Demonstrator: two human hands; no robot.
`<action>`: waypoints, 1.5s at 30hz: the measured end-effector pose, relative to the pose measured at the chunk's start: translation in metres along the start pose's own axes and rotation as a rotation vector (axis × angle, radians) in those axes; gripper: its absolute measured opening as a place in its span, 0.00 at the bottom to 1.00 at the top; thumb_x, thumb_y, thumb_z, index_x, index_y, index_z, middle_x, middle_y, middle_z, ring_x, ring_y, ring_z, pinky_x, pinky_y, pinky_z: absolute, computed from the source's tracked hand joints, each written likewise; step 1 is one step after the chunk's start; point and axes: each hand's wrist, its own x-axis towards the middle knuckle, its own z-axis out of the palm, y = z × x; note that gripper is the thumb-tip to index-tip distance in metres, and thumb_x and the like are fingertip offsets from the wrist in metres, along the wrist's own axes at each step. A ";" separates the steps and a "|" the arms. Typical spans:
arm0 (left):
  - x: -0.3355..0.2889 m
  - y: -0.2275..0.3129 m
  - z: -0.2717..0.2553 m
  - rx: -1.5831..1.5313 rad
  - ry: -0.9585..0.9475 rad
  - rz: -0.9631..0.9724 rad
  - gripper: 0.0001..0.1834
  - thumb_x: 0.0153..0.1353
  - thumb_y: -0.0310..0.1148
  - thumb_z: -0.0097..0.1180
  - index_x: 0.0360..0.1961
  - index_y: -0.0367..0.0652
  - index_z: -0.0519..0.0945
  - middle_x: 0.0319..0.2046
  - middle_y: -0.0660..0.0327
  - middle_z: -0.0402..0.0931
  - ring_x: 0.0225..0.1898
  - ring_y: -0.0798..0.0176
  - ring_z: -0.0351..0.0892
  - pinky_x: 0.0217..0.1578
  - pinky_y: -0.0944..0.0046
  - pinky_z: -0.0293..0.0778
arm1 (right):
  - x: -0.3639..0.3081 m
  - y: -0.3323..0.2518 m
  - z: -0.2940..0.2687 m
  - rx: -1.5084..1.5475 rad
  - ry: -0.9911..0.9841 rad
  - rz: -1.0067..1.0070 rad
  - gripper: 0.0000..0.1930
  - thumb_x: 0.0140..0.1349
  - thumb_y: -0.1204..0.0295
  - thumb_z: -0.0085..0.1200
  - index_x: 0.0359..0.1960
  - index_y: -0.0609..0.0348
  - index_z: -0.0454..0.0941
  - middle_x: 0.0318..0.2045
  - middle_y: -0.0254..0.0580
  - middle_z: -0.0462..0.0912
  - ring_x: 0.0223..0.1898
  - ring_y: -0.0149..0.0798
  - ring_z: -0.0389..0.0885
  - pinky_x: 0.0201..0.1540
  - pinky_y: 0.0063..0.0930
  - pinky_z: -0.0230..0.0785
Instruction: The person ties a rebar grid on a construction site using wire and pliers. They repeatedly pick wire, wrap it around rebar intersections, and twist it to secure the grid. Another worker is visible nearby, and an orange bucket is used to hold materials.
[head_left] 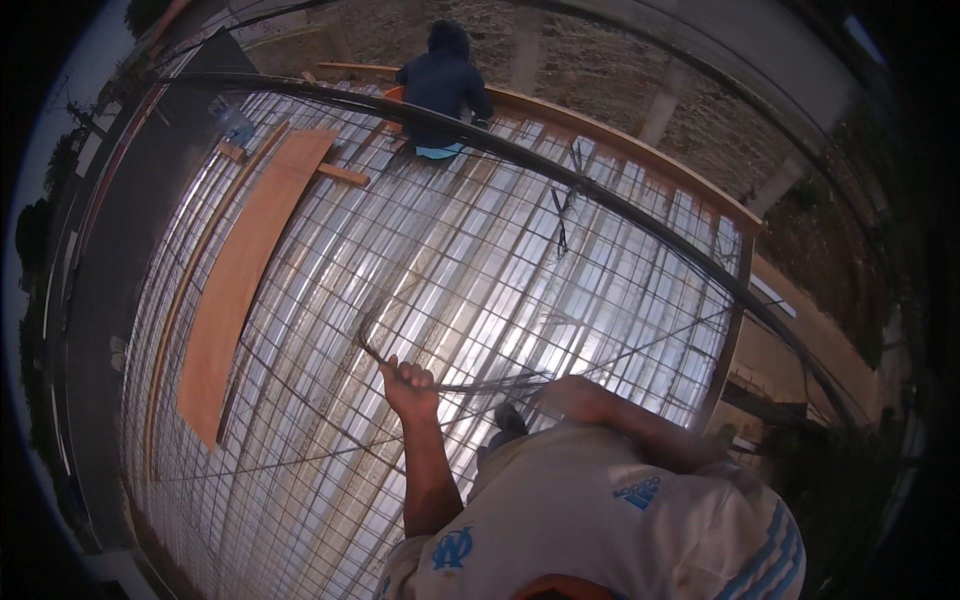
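Observation:
A bundle of thin dark wire strands (485, 387) runs roughly level across in front of my body. My left hand (410, 388) is closed round it, and a bent end of the bundle sticks out up and left past the fist. At the bundle's right end is my right hand (572, 398), blurred by motion; its fingers cannot be made out. Beneath both hands spreads a steel rebar mesh (330, 350), laid over shiny ribbed metal decking (425, 270). One dark shoe (510, 418) shows on the mesh just below the wires.
A long wooden plank (245, 290) lies on the mesh at left, near a clear plastic jug (235, 128). Another person (440, 90) in dark clothes crouches at the far edge. Thick dark cables (640, 220) cross overhead. Loose wire pieces (560, 220) lie on the mesh at far right.

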 end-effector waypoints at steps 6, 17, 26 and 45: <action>0.022 0.026 -0.013 -0.012 -0.074 0.038 0.19 0.70 0.50 0.36 0.35 0.47 0.71 0.15 0.69 0.58 0.12 0.72 0.52 0.10 0.72 0.54 | -0.015 -0.049 -0.010 -0.036 -0.037 0.129 0.17 0.67 0.61 0.41 0.46 0.59 0.78 0.43 0.52 0.79 0.48 0.51 0.77 0.53 0.39 0.67; 0.036 0.033 -0.006 0.051 -0.079 0.046 0.19 0.71 0.49 0.36 0.37 0.45 0.70 0.14 0.68 0.57 0.12 0.72 0.50 0.09 0.72 0.52 | -0.010 -0.029 0.003 0.210 0.175 -0.022 0.17 0.66 0.60 0.44 0.45 0.60 0.77 0.37 0.54 0.80 0.40 0.50 0.79 0.44 0.43 0.69; 0.034 0.034 -0.005 0.068 -0.046 0.142 0.18 0.69 0.49 0.41 0.37 0.44 0.70 0.15 0.68 0.56 0.12 0.72 0.52 0.09 0.73 0.53 | -0.011 -0.008 0.018 0.345 0.181 -0.215 0.19 0.65 0.58 0.45 0.42 0.61 0.78 0.36 0.53 0.81 0.41 0.50 0.79 0.46 0.44 0.68; -0.086 0.025 -0.045 -0.246 0.187 0.462 0.20 0.71 0.45 0.29 0.27 0.46 0.63 0.14 0.69 0.55 0.12 0.71 0.53 0.10 0.69 0.55 | -0.128 0.031 -0.123 0.182 -0.162 0.086 0.14 0.64 0.62 0.47 0.40 0.56 0.81 0.37 0.49 0.82 0.42 0.47 0.81 0.48 0.36 0.71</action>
